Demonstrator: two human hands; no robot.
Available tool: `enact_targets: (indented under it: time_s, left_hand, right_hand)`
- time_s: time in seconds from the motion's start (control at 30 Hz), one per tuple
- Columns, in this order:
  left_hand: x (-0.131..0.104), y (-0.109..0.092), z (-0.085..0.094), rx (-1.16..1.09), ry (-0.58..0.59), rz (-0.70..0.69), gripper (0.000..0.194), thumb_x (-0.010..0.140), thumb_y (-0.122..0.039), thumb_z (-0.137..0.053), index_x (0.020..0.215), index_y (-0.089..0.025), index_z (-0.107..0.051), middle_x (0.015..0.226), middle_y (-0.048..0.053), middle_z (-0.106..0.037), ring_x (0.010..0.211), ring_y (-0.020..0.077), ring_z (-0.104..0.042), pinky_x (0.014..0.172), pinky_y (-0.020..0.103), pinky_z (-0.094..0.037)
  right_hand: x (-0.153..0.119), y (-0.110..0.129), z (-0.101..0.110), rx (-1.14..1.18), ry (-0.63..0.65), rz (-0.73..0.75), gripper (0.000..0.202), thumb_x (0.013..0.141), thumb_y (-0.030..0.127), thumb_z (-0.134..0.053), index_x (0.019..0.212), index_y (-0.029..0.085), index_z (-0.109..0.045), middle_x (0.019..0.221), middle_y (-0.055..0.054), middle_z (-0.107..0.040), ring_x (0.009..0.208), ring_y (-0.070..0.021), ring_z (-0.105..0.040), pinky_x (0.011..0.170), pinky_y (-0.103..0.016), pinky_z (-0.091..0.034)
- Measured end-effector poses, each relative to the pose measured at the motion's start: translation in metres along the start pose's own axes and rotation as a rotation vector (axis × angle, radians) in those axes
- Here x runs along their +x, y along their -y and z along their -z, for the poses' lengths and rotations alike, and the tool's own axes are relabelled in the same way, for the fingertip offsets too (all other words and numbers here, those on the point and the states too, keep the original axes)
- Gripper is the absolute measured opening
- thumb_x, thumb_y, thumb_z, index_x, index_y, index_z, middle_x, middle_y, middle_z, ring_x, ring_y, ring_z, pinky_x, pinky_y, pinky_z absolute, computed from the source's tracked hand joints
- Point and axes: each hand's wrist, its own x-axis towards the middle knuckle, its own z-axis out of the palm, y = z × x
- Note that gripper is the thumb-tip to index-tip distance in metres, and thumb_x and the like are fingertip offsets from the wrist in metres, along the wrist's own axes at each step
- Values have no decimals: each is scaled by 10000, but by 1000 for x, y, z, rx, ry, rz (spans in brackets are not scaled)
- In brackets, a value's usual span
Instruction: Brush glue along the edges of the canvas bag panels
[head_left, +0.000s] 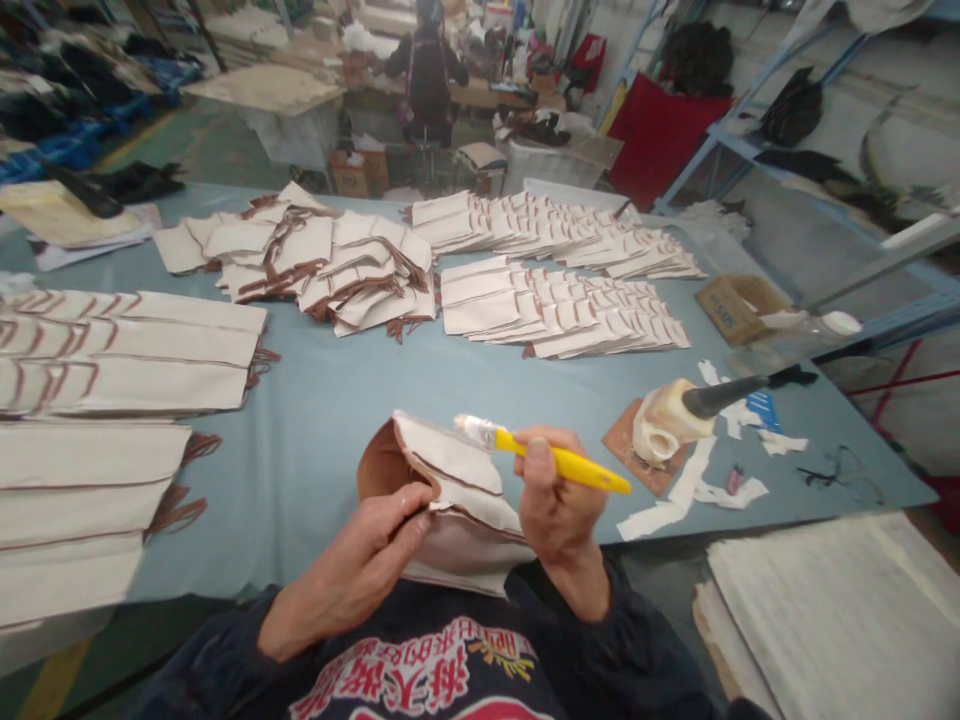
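A cream fabric piece with brown edging and a brown inside (480, 545) is at the table's near edge, its left end gaping. My left hand (364, 560) pinches the edge of that opening between thumb and fingers. In my right hand (559, 500) is a yellow-handled brush (577, 468), its pale bristles pointing left over the fabric's upper panel. Whether the bristles touch the fabric is unclear. To the right, a whitish glue-crusted container (660, 425) with a black-handled tool in it stands on a brown square.
Overlapping cream pieces (555, 310) lie across the table's far side, beside a loose heap (322, 260). More stacks (127, 350) are at left. White strips (675, 500), a cardboard box (739, 305) and glasses (844, 475) are at right. A person (429, 75) is in the background.
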Motion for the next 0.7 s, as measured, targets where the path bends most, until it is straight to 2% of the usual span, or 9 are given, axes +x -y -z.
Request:
enact_targets:
  time_s: [0.13,0.23,0.33,0.4,0.53,0.63,0.7]
  left_hand:
    - [-5,7,-3,106,-84,-48,254,1055,-267,-454,1150,-184,-675,1145,92,-755,1061,211,-693,957,274,-504]
    - [-2,5,-2,164,-75,-102,262,1067,-244,-448,1149,-199,-693,1182,93,-766,1077,208,-705,1001,282,-510]
    - [4,2,-1,177,-45,-177,262,1073,-220,-452,1148,-202,-702,1224,93,-767,1111,206,-712,1031,288,-524]
    - [6,2,-2,191,-91,-246,242,1066,-196,-474,1149,-201,-701,1215,88,-775,1098,196,-726,1014,274,-540]
    - [8,7,-4,235,-245,-362,190,1042,-135,-510,1068,-190,-690,1028,51,-804,908,146,-758,864,197,-570]
    - [8,9,-2,217,-223,-382,184,1039,-113,-501,1040,-179,-673,939,35,-783,815,120,-745,772,163,-568]
    - [9,10,0,211,-195,-390,190,1043,-111,-491,1052,-172,-670,945,41,-776,836,121,-748,794,164,-576]
  right_hand:
    - [-8,27,24,-34,49,85,189,987,219,-512,853,224,-645,595,42,-658,420,-109,-567,459,-224,-458]
    - [-2,46,27,-18,84,179,199,968,173,-483,815,235,-595,603,44,-680,469,-116,-632,505,-221,-503]
    - [3,56,25,36,134,250,198,961,165,-471,801,238,-561,586,60,-660,477,-103,-633,537,-211,-514]
    - [3,55,24,49,142,223,193,966,172,-468,812,237,-564,596,64,-662,482,-98,-633,539,-208,-511]
    - [-2,46,23,-15,42,69,177,987,191,-481,864,232,-600,653,43,-702,511,-108,-650,466,-203,-456]
    - [-1,47,21,-12,67,121,206,989,191,-475,826,227,-596,624,53,-679,492,-97,-638,478,-196,-463]
    - [1,51,20,25,102,161,229,991,191,-460,804,228,-586,601,65,-664,484,-92,-637,516,-197,-491]
